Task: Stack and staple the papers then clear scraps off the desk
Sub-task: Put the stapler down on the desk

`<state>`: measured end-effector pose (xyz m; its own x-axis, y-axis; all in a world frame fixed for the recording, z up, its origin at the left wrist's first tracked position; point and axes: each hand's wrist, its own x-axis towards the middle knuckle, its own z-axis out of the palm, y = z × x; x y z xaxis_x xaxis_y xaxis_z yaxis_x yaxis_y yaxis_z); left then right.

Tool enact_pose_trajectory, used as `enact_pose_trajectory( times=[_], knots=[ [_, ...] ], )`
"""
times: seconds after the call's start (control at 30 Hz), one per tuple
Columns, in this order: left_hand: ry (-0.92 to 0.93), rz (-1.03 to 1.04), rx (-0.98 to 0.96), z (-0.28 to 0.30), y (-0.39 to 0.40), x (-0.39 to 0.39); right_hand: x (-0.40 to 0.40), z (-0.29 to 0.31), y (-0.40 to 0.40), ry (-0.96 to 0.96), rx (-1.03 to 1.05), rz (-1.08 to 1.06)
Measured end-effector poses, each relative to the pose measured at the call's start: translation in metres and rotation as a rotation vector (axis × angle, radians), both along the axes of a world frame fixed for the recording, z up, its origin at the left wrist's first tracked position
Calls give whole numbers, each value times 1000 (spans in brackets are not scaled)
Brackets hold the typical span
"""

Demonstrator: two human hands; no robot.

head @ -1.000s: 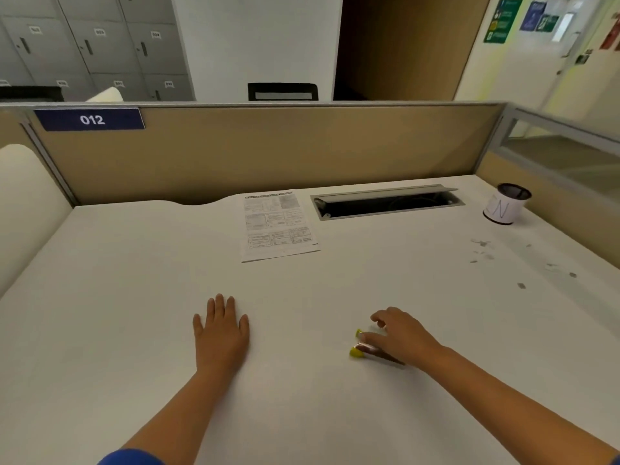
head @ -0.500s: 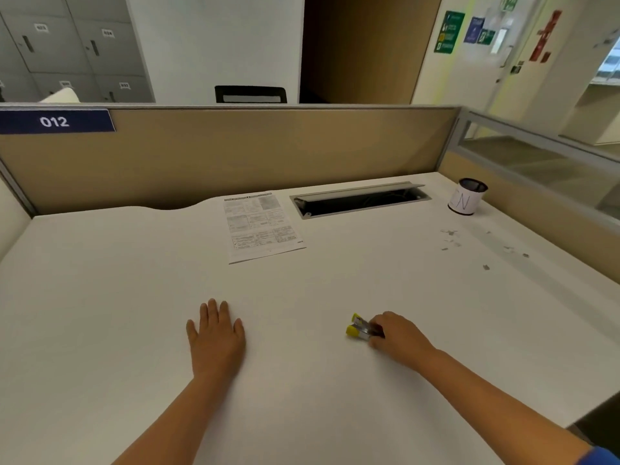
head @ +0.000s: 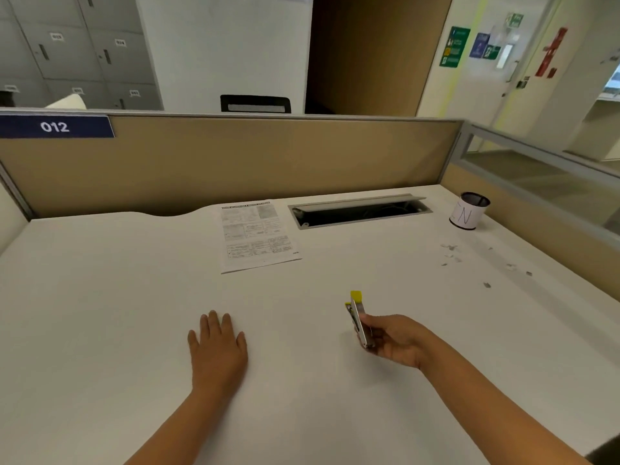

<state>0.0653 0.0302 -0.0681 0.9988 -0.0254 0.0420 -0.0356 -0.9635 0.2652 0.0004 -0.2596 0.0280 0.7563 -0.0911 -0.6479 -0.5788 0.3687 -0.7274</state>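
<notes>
right hand (head: pixel 392 340) grips stapler (head: pixel 358 317), yellow tip up; left hand (head: pixel 218 347) flat on desk (head: pixel 100 313), fingers straight.

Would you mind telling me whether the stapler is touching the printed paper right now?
Apart. The head view shows the stapler held in the right hand, with bare desk between it and the paper.

One stapler (head: pixel 358 317), one printed sheet (head: pixel 256 234), one cup (head: pixel 469 216), several scraps (head: pixel 451 253).
</notes>
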Motion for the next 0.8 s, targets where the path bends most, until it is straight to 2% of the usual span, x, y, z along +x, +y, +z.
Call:
enact_pose_trajectory(
  times=[0.13, 0.3, 0.4, 0.67, 0.8],
  knots=[
    [-14, -69, -23, 0, -61, -6, 29, 10, -33, -57, -217, 168],
    [12, -84, -4, 1, -141, -4, 86, 15, -82, -145, -754, 446],
    [2, -76, 2, 4, -173, 8, 130, 14, -110, -228, -918, 581],
    [-110, -9, -41, 12, -185, 16, 233, -4, -139, -448, -1393, 829],
    [-151, 7, -25, 17, -186, 15, 265, -16, -132, -562, -1506, 938]
  ],
)
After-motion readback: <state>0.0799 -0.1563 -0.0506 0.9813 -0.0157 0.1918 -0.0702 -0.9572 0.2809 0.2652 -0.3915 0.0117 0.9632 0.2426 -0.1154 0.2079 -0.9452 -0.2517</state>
